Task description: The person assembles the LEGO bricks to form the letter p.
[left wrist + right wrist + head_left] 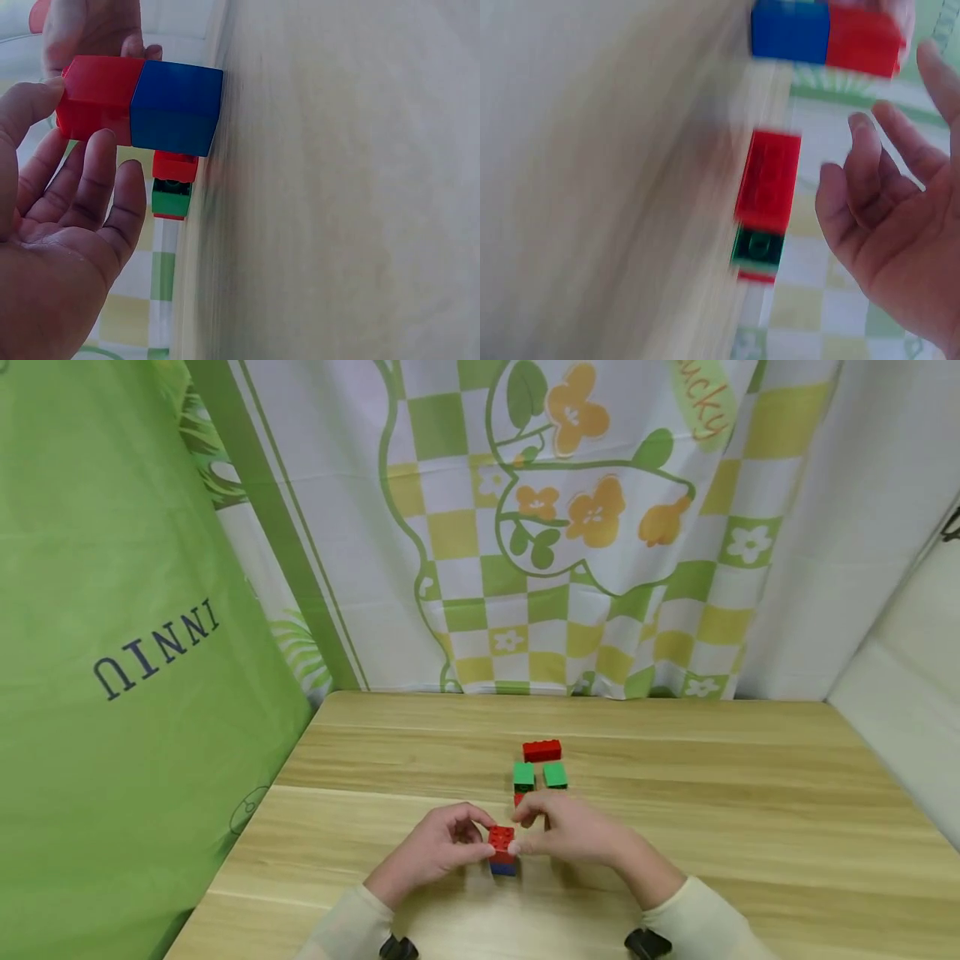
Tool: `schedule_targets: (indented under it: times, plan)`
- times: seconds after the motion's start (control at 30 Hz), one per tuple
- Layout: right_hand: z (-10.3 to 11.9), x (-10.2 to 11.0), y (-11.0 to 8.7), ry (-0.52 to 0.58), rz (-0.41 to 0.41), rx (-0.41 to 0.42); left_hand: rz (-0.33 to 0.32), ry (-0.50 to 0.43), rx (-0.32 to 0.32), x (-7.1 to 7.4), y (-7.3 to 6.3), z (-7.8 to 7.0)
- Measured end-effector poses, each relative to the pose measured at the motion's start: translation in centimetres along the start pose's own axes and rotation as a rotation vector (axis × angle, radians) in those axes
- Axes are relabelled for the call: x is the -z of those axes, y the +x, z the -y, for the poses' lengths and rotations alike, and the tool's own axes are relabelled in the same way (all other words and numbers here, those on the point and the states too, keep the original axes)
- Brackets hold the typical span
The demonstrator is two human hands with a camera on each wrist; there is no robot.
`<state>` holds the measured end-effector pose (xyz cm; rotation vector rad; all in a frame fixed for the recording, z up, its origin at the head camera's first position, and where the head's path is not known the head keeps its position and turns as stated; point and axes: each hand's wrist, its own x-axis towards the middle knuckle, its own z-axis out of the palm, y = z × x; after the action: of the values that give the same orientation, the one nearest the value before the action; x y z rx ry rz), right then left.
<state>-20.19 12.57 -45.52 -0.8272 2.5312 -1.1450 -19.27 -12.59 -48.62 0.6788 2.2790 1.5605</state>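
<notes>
- Bench (720, 793), one: pale wood-grain top, grain running from side to side; far left corner rounded.
- Stack of two, upright near the middle of the near part: blue brick (502, 868) below, its underside at the bench surface; studded red brick (502, 837) above.
- Near loose red brick (769, 176), one: lay just beyond the stack, mostly hidden in the head view.
- Left green brick (523, 775), one: lay beyond that, smooth face up, hollow side towards the person.
- Right green brick (555, 775), one: lay beside its fellow, a gap between.
- Long red brick (542, 751), one: lay farthest back, crosswise.
</notes>
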Motion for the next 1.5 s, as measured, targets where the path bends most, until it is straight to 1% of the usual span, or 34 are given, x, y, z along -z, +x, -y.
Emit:
schedule_targets:
  times: [0.13,0.2,0.3,0.4,0.5,0.7,0.8,0.93,1.1,1.17,1.2,1.33,1.4,1.43,1.5]
  plan:
    - [-1.3,1.2,0.4,-0.108,-0.13,-0.072,-0.015,0.013,0.02,-0.1,0.0,0.0]
    - [-1.6,1.4,0.6,-0.187,-0.176,-0.094,-0.019,0.021,0.025,-0.1,-0.1,0.0]
    - [-1.9,1.5,0.8,-0.272,-0.195,-0.111,-0.018,0.034,0.019,0.0,-0.2,0.1]
    - [-2.2,1.3,1.1,-0.341,-0.201,-0.122,-0.011,0.038,-0.001,0.1,-0.2,0.0]
    - [-2.6,1.0,1.5,-0.391,-0.2,-0.154,-0.002,0.042,-0.012,0.3,-0.2,0.0]
    - [-3.2,0.8,1.7,-0.414,-0.192,-0.178,0.012,0.054,-0.01,0.2,-0.1,0.1]
    - [-3.3,0.8,1.7,-0.422,-0.171,-0.193,0.017,0.046,-0.004,0.2,-0.1,0.2]
    - [-3.2,0.8,1.8,-0.424,-0.147,-0.203,0.018,0.048,-0.011,0.3,-0.1,0.3]
    - [-3.1,0.8,1.7,-0.436,-0.139,-0.197,0.019,0.057,-0.016,0.3,-0.1,0.2]
    - [-3.0,0.6,1.6,-0.44,-0.124,-0.189,0.019,0.05,-0.015,0.3,-0.1,0.1]
    - [-3.0,0.6,1.5,-0.439,-0.116,-0.185,0.017,0.048,-0.007,0.3,-0.1,-0.3]
    - [-2.7,0.4,1.2,-0.429,-0.086,-0.166,0.002,0.034,0.001,0.1,-0.2,-0.5]
    - [-2.7,0.4,1.2,-0.42,-0.081,-0.168,-0.003,0.031,0.003,0.1,-0.2,-0.5]
    - [-2.7,0.3,1.2,-0.414,-0.08,-0.174,-0.004,0.029,-0.002,0.2,-0.1,-0.1]
    - [-2.9,0.3,1.2,-0.402,-0.08,-0.189,-0.001,0.028,-0.009,0.2,-0.1,0.0]
